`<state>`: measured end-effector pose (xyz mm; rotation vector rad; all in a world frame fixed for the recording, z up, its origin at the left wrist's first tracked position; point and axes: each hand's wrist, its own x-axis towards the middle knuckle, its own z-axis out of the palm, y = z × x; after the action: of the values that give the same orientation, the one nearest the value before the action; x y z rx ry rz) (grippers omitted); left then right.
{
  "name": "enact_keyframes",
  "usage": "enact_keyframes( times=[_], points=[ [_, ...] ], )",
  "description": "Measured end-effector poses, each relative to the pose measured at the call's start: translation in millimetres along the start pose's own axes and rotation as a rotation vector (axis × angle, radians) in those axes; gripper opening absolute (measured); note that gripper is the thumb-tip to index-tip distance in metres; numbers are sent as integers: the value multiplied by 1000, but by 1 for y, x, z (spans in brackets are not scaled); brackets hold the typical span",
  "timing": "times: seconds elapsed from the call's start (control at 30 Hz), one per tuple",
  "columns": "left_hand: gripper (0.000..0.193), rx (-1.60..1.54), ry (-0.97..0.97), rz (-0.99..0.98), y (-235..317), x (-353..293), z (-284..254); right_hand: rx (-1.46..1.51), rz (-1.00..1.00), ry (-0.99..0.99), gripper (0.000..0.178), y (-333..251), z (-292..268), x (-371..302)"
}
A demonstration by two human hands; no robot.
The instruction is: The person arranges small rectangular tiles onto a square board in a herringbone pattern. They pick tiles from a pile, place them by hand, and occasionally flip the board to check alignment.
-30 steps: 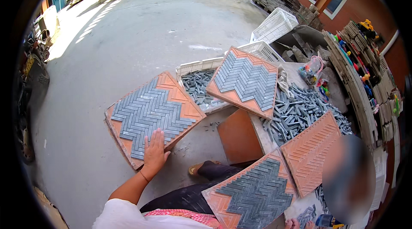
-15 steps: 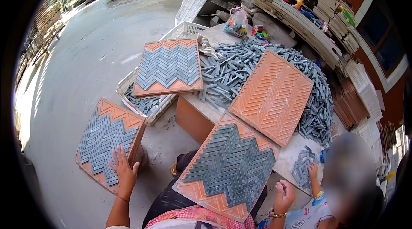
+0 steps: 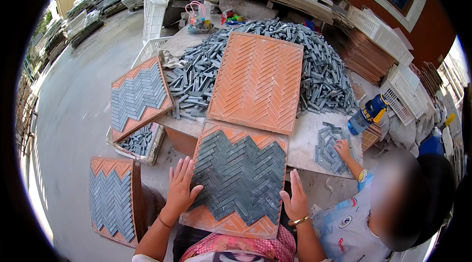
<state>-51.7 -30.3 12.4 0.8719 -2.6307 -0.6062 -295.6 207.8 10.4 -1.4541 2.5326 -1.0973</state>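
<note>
An orange grooved tray (image 3: 226, 218) lies across my lap, its middle filled with dark grey stone strips (image 3: 241, 178) in a herringbone pattern. My left hand (image 3: 182, 189), fingers straight, is at the tray's left edge. On the opposite edge my right hand (image 3: 295, 200) is held upright, also with straight fingers. Neither hand grips anything that I can see. Beyond the filled tray, a second orange tray (image 3: 258, 82), its grooves without strips, rests on the table against the heap of loose stone strips (image 3: 324, 77).
Two more strip-filled trays (image 3: 140, 95) (image 3: 112, 203) stand to my left. A white crate (image 3: 152, 150) of strips sits under one. At my right a person's hand (image 3: 342, 149) touches strips on the table (image 3: 307, 151), near a blue bottle (image 3: 366, 114).
The view has swung right. My left hand has left the tray at far left and come to the lap tray's left edge. My right hand's curled fingers have straightened beside its right edge.
</note>
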Motion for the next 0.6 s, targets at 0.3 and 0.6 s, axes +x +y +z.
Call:
enact_keyframes(
  times=[0.3,0.6],
  points=[
    [75,267,-150,334,24,52,32,-188,-167,-215,78,-4,12,24],
    [72,280,-149,331,26,53,33,105,-17,136,53,36,11,74]
  ],
)
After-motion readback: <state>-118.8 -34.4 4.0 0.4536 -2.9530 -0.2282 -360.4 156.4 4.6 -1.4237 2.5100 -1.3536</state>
